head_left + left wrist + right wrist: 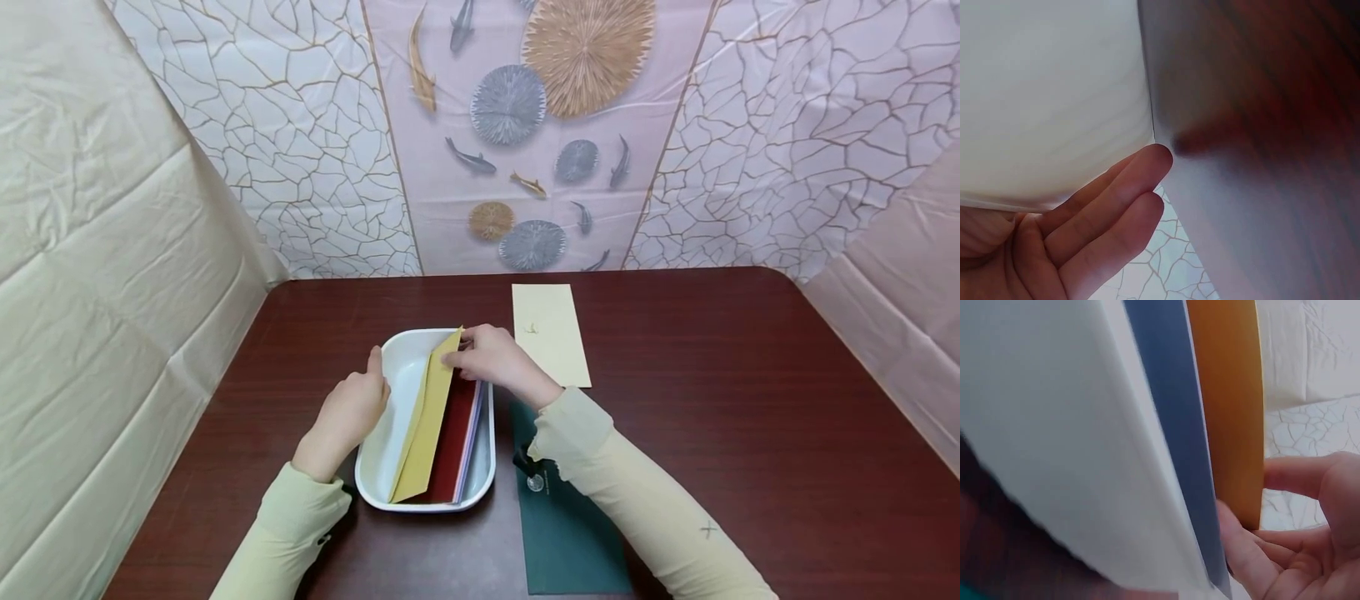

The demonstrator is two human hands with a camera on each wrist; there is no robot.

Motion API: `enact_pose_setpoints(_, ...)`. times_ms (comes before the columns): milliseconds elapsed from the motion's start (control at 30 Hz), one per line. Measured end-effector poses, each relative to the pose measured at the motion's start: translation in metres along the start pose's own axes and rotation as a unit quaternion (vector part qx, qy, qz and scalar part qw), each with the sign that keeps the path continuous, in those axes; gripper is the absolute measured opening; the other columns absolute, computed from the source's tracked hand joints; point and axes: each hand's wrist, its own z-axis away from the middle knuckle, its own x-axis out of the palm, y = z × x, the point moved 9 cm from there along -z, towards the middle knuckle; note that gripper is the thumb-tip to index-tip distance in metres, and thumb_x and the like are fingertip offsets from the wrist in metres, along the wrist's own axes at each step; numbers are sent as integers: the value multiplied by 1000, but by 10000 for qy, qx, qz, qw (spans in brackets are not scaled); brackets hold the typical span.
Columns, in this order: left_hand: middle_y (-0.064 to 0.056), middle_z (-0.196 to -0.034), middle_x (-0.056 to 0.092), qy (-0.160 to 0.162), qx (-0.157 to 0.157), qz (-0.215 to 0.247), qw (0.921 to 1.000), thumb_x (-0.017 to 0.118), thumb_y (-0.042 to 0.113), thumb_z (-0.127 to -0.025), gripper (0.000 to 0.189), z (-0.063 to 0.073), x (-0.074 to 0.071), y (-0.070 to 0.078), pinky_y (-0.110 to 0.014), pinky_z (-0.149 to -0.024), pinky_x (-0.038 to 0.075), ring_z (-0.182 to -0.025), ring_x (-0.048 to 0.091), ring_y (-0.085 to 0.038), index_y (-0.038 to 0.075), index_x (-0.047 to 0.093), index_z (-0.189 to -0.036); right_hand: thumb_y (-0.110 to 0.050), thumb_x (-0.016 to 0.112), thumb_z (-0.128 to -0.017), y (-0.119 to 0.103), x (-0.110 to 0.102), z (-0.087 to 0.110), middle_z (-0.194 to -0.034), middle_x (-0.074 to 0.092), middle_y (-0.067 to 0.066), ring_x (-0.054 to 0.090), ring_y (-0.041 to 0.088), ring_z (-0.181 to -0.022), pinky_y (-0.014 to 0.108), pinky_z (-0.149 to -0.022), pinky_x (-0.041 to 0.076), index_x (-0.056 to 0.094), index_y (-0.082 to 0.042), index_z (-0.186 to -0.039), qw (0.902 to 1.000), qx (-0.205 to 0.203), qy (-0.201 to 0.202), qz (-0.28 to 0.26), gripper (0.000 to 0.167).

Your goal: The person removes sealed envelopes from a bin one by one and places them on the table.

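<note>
A white rectangular tray [364, 487] with rounded corners stands on the table, holding several leaning envelopes. My left hand [348, 408] grips the tray's left side, its fingers [1107, 209] along the outer wall in the left wrist view. With my right hand [498, 358], I pinch the far end of a yellow envelope [431, 425], which slants inside the tray. Its lower end is near the tray's front rim. Right of it in the tray lie a dark red envelope [452, 442] and a lavender-blue one [1175, 425]. The right wrist view shows thumb and fingers at the yellow envelope's edge.
On the dark red-brown table [750, 400], a cream envelope [551, 333] lies behind the right hand. A dark green envelope [562, 542] with a black ribbon and round silver piece lies partly under the right forearm. Patterned cloth [300, 125] hangs behind the table.
</note>
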Motion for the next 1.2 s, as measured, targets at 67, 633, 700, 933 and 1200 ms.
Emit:
enact_pose_setpoints(67,-22,-60,57,25,13,-3,10000,51,7,-99,54,1,-1,0,-49,-48,47,-49,59,-35,-19,33,-142,-21,71,-93,-3,8,-2,-86,72,4,70,17,-75,27,-71,56,71,-3,-110,9998,-148,-110,-28,25)
enact_pose_setpoints(633,-22,-61,57,70,18,19,10000,52,7,-99,52,2,-3,2,-49,-47,47,-49,59,-35,-18,35,-142,-11,64,-96,1,32,-6,-98,73,14,74,19,-82,34,-73,59,66,5,-111,9914,-132,-596,-1156,22)
enact_pose_setpoints(700,-22,-60,57,41,12,22,10000,51,7,-99,52,2,-2,2,-49,-47,47,-49,59,-35,-18,35,-142,-11,62,-97,4,31,-8,-102,71,16,74,22,-85,36,-73,59,63,6,-118,9892,-107,-616,-1328,27)
enact_pose_setpoints(933,-20,-60,57,-110,-33,66,9999,50,8,-100,54,2,1,1,-47,-49,47,-49,58,-33,-18,33,-144,-17,63,-98,16,22,-21,-100,68,16,73,23,-79,37,-68,60,58,4,-117,9863,476,-321,-1545,28)
enact_pose_setpoints(1200,-16,-58,54,-192,-95,59,9998,49,8,-101,54,2,0,0,-44,-47,46,-47,56,-30,-17,32,-145,-10,63,-94,16,11,-32,-98,68,16,70,19,-69,34,-64,59,69,7,-109,9908,575,-53,-1225,23)
